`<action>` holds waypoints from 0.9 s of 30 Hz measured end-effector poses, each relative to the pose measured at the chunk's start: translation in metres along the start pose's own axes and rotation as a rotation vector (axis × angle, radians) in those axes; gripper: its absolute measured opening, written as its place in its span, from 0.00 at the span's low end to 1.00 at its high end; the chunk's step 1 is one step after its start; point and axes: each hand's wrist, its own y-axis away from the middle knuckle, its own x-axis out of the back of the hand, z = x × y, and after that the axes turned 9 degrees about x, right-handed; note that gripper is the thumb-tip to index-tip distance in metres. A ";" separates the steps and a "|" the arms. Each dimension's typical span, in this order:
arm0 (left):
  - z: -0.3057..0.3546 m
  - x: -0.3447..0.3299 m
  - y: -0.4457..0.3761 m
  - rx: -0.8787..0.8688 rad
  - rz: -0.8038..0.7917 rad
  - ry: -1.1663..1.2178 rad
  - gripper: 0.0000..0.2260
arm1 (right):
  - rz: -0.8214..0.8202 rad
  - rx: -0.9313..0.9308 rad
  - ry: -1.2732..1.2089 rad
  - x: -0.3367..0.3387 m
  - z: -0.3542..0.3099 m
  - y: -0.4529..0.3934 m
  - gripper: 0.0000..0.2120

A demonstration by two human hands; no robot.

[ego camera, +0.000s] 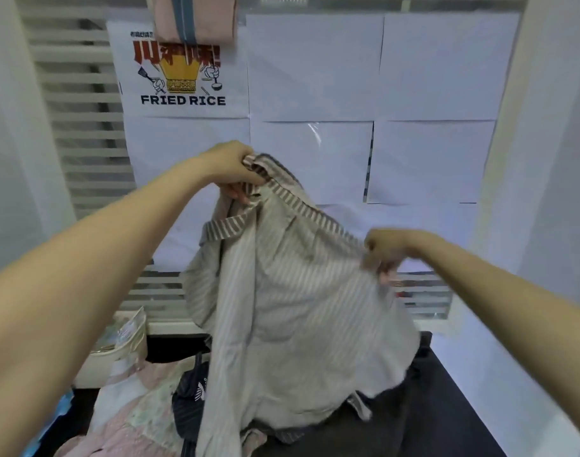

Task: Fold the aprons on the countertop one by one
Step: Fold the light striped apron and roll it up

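A beige striped apron (295,308) hangs lifted above the dark countertop (453,407), its lower part draped down onto it. My left hand (230,168) grips the apron's bunched upper edge and striped strap, held high. Lower and to the right, my right hand (385,250) pinches the other end of the striped top hem. Under and left of the hanging cloth lie a dark striped apron (191,400) and a pink floral apron (130,420) in a loose heap.
A cream container with packets (123,338) stands at the back left of the counter. White paper sheets and a "FRIED RICE" poster (183,77) cover the wall behind. A pink folded cloth (196,18) hangs at the top.
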 end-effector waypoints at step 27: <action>0.058 -0.155 0.021 -0.101 -0.996 0.242 0.16 | 0.716 -0.049 0.509 0.147 0.072 -0.029 0.12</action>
